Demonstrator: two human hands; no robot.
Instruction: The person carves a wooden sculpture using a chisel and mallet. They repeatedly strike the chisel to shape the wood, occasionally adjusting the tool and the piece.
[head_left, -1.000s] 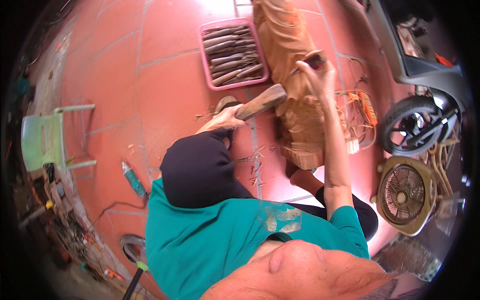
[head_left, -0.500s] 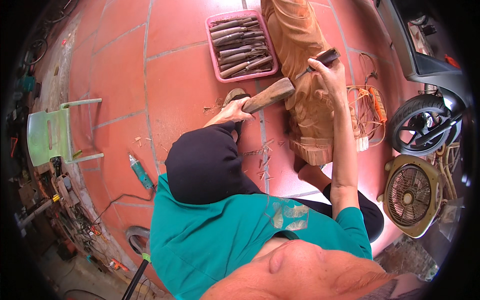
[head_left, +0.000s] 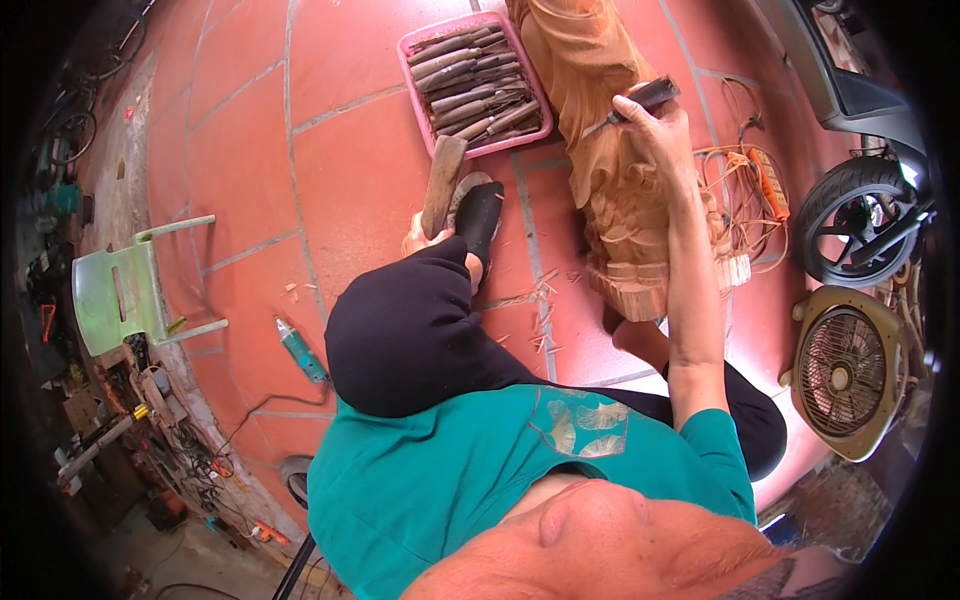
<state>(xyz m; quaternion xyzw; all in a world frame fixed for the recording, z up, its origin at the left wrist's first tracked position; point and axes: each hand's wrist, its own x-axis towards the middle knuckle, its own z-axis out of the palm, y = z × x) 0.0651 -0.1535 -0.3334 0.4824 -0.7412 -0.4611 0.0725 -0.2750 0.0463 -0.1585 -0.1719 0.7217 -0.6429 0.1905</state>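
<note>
My left hand (head_left: 421, 238) is closed around a wooden mallet (head_left: 443, 185), a thick block pointing up and away beside my foot; my knee partly hides this hand. In my right hand (head_left: 660, 135) is a chisel (head_left: 655, 93) with a dark handle, its metal blade slanting down to the left over the carved wooden figure (head_left: 597, 75). The blade's tip lies against or just above the wood; I cannot tell which. The carving lies lengthwise on the floor, with folds and a rough blocky base toward me. My right forearm crosses above its lower end.
A pink basket (head_left: 547, 128) full of chisels stands left of the carving. Wood chips (head_left: 545, 310) litter the tiled floor. A teal power tool (head_left: 300, 350) and a green chair (head_left: 120, 295) are on the left. Right are an orange power strip (head_left: 768, 185), a motorbike wheel (head_left: 858, 220) and a fan (head_left: 842, 377).
My left hand has swung the mallet leftward, away from the chisel, and turned it more upright. My right hand keeps the chisel at nearly the same place on the carving.
</note>
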